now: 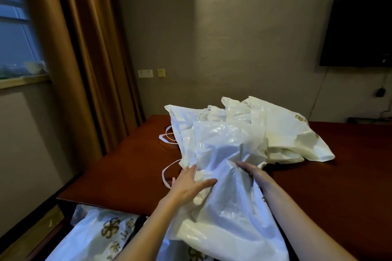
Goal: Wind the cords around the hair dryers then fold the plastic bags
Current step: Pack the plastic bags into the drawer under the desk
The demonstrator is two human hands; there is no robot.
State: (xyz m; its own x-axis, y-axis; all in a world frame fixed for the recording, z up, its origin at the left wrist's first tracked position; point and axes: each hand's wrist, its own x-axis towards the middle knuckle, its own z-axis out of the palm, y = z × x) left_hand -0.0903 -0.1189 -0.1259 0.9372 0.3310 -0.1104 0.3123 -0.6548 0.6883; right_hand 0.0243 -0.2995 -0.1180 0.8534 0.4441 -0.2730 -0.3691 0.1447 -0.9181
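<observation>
Bag-folding stage, by the look of it; no hair dryers visible in this view.

Left hand [188, 184] lies flat on the near plastic bag [229, 197], fingers straight and spread, pressing the left side of it. Right hand [251, 169] rests on the same bag further right; fingers look extended, tips tucked into a crease, so cannot tell for certain whether they pinch the film.

Near bag drapes over the near edge of the dark red counter [127, 167] and hangs toward the person. Heaped behind it, toward the far side, more white bags [282, 133], crumpled, overlapping. Drawstring loops [166, 174] trail off to the left. Another printed bag [99, 237] sits below the counter edge, near left.

Risks, as judged:
- Film is slick and trapped air is puffing it up; a fold may spring back unless pressed flat first.
- Much of the near bag overhangs the edge; its weight could drag it off once the hands lift.
- Loose drawstrings could snag fingers or pull the neighbouring bags along.
</observation>
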